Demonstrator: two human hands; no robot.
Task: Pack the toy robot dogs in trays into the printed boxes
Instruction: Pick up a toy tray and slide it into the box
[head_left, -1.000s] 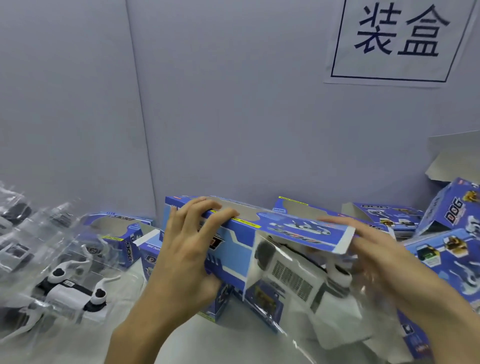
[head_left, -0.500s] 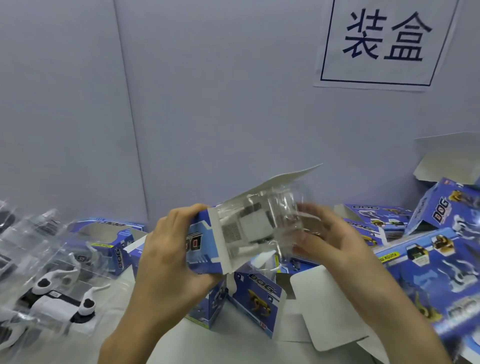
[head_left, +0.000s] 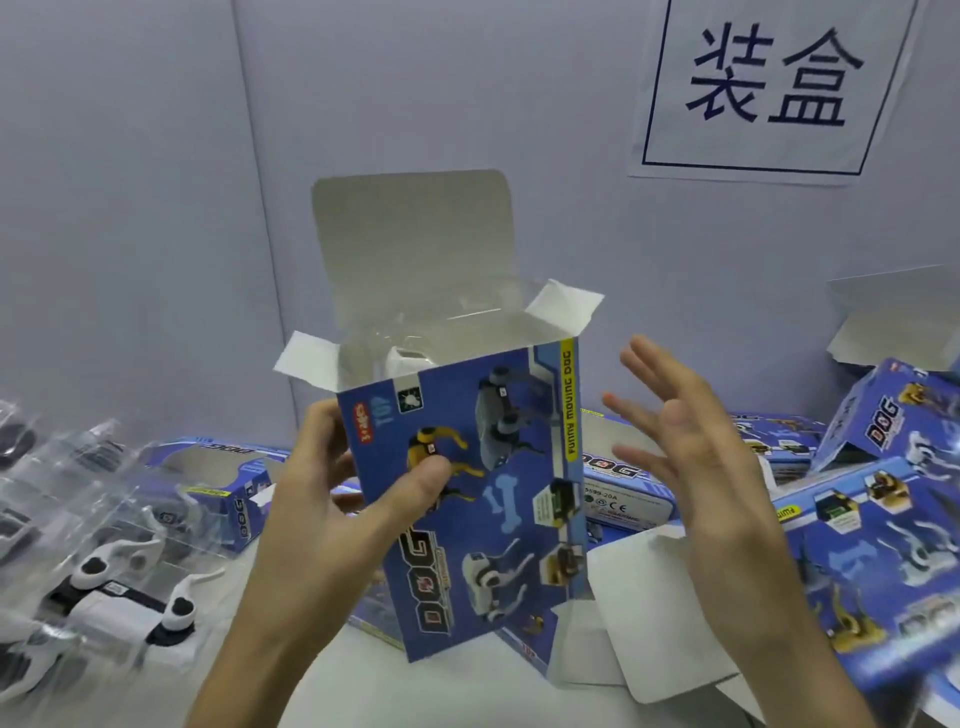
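Left hand (head_left: 332, 499) grips upright printed box (head_left: 483, 499), thumb on its front, bottom end near the worktop (head_left: 332, 675). Right hand (head_left: 691, 447) beside it, fingers spread, touching nothing. Clear tray (head_left: 415, 353) inside box, top flaps up.

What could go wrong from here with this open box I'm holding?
1. Only the left hand holds the upright box; the right hand is open beside it, so the box might tip or slip.
2. The clear tray shows near the open top; if it isn't fully seated, the lid flap may jam on it.
3. The side flaps splay outward and could crease if the lid closes first.
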